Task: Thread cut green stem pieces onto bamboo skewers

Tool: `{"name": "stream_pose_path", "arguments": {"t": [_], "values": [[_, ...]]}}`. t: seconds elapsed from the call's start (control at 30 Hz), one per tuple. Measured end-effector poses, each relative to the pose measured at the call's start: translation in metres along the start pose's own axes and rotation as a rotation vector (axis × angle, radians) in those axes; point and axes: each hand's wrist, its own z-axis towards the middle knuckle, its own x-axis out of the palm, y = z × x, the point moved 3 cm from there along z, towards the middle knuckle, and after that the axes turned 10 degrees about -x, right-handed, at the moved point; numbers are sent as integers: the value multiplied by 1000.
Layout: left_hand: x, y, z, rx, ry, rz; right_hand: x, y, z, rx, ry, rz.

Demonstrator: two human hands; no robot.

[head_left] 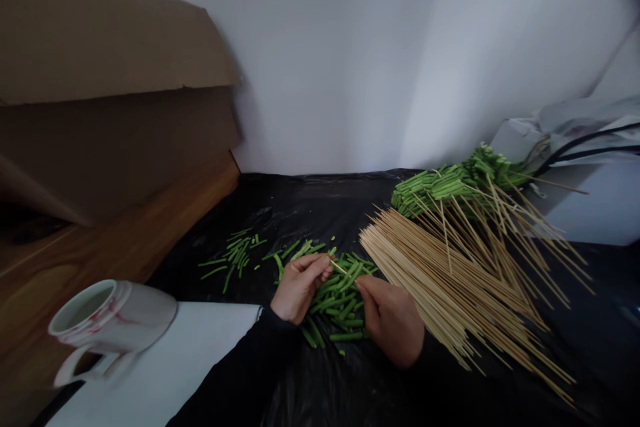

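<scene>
Over a pile of cut green bean pieces (333,303), my two hands work close together. My left hand (300,285) is closed in a pinch on a green bean piece (332,251), mostly hidden by the fingers. A thin bamboo skewer (340,268) runs between the hands, and my right hand (394,321) grips it with thumb and fingers. Whether its tip is in the bean, I cannot tell. Just right of my right hand lies a wide bundle of bare skewers (440,273). Behind that, bean-loaded skewers (435,187) are stacked with their sticks pointing toward me.
Black plastic sheeting (310,197) covers the work surface up to a white wall. At left, a mug (120,313) lies tilted on a white board (200,340). Smaller bean bits (237,253) are scattered left of the pile. A cardboard box (115,80) stands back left.
</scene>
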Motion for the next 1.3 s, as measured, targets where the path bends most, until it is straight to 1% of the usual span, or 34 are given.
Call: {"name": "stream_pose_path", "arguments": {"t": [0.1,0.17,0.37,0.53,0.67,0.73,0.8,0.9,1.0,1.07,1.2,1.3], "values": [[5,6,-3,-9,39,55,0,3,3,-7,-13,5],[7,8,-5,0,43,67,-1,4,5,-13,-22,-2],[7,5,-5,32,63,114,-2,2,6,-26,-19,-18],[3,4,-5,46,28,190,1,2,3,-53,-33,-29],[2,4,-3,51,34,240,1,2,2,-57,-33,-24],[1,1,-2,89,10,291,-2,0,3,-63,-33,-52],[-1,-3,-1,143,-25,354,-8,-4,5,-61,-66,-89],[-4,-9,0,247,-43,524,-18,-12,8,-45,-135,-137],[-7,-10,0,358,-22,811,-24,-16,9,-34,-165,-183],[-9,-10,1,395,-18,977,-24,-16,9,-38,-159,-192],[-15,-10,1,394,-60,1177,-23,-15,9,-54,-146,-174],[-18,-11,1,343,-38,1306,-23,-16,8,-56,-169,-169]]}}
